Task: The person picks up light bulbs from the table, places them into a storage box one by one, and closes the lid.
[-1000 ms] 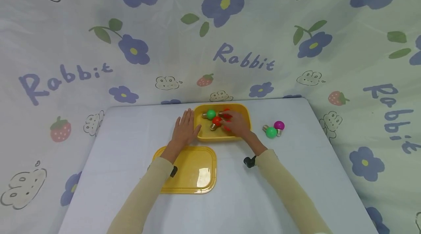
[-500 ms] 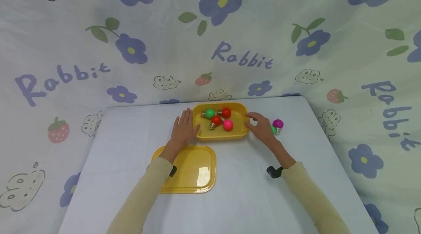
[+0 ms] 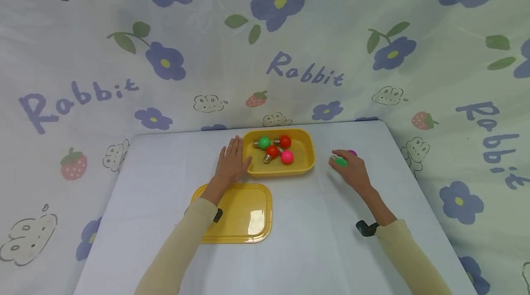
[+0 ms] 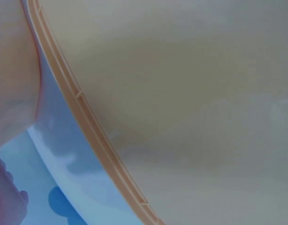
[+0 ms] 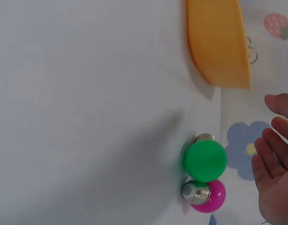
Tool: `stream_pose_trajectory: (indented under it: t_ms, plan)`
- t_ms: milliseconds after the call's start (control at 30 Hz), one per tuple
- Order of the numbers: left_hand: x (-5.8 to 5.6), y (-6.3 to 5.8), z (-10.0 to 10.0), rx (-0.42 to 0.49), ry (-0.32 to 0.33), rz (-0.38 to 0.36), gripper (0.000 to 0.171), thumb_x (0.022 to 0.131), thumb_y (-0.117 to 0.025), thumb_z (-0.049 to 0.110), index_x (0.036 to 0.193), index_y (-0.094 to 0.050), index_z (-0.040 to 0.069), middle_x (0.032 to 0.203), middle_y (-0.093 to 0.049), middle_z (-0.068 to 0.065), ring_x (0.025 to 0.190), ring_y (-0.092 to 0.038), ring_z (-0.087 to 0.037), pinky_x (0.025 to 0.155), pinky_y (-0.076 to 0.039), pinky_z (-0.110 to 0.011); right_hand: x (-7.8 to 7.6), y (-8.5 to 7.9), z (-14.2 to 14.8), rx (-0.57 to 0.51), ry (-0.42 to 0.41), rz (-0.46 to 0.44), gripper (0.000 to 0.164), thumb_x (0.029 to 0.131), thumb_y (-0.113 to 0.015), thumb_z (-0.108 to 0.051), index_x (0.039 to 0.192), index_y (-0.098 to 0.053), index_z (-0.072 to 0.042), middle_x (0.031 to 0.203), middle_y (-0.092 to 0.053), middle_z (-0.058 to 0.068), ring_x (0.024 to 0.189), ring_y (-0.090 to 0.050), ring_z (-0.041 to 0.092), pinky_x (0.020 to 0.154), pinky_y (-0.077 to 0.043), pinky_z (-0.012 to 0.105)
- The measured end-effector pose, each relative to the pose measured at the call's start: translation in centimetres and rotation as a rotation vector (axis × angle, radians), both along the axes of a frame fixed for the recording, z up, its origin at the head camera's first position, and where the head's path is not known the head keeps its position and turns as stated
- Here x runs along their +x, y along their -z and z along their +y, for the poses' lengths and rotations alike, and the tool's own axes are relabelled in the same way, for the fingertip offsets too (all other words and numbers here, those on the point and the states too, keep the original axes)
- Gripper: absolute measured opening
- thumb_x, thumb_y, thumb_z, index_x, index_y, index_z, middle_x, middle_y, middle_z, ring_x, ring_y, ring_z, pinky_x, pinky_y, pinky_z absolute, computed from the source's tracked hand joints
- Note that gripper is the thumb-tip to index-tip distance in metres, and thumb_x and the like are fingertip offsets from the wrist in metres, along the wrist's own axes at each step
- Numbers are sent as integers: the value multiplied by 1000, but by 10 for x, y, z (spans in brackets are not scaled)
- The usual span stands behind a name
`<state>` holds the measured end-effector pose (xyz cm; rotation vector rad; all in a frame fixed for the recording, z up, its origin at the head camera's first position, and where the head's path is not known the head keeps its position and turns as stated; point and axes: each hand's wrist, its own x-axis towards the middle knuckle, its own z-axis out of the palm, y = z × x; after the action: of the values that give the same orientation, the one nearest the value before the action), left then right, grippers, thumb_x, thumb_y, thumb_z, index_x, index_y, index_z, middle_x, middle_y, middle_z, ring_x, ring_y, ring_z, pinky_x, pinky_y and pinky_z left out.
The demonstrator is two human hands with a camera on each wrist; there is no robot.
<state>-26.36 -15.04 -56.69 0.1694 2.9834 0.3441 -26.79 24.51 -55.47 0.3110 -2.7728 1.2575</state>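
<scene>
My left hand (image 3: 229, 164) lies with straight fingers along the left side of a yellow plastic box (image 3: 305, 154), thumb near its wall. Inside the box are a green light bulb (image 3: 265, 143), two red bulbs (image 3: 285, 141) and a pink bulb (image 3: 287, 157). Right of the box, my right hand (image 3: 353, 171) hovers over another green light bulb (image 5: 205, 161) on the table. In the right wrist view its fingers are relaxed and apart from that bulb. A purple bulb (image 5: 214, 197) lies against the green one, mostly hidden by the hand in the head view.
A yellow lid (image 3: 238, 214) lies flat in front of the box, under my left forearm; its rim (image 4: 101, 150) crosses the left wrist view. The white table (image 3: 306, 249) meets a patterned cloth (image 3: 232, 65) behind and at the sides.
My right hand has left the inside of the box, uncovering the pink bulb there, and moved right to the loose green bulb. My left hand stays in place.
</scene>
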Motion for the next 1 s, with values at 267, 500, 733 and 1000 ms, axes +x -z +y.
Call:
stream_pose_trajectory:
  t_ms: [267, 500, 733, 1000]
  plan:
    - [0, 0, 0, -16, 1, -1, 78, 106, -33, 47, 159, 0, 1, 166, 3, -16, 152, 2, -29, 120, -2, -50, 4, 5, 15, -2, 43, -8, 39, 90, -75, -11, 126, -65, 0, 123, -63, 23, 110, -57, 39, 94, -48, 57]
    - [-1, 0, -1, -12, -5, -4, 78, 106, -32, 48, 159, 1, 1, 166, 4, -15, 152, 3, -29, 120, -1, -49, 5, 13, 20, 10, 60, -34, 38, 90, -75, -10, 124, -65, 3, 126, -61, 26, 114, -56, 40, 95, -49, 56]
    - [-1, 0, -1, 3, -2, 12, 77, 106, -34, 46, 159, -2, -1, 166, 1, -17, 152, 1, -31, 120, -2, -50, 6, 21, 24, 39, 73, -81, 40, 92, -73, -11, 127, -62, 5, 130, -58, 26, 118, -55, 42, 98, -47, 55]
    - [-1, -2, -2, -8, -9, -7, 78, 106, -32, 48, 159, 0, 1, 166, 4, -15, 152, 3, -29, 120, -1, -49, 5, 27, 28, 52, 66, -62, 39, 92, -72, -10, 127, -62, 4, 130, -58, 26, 116, -57, 43, 95, -49, 55]
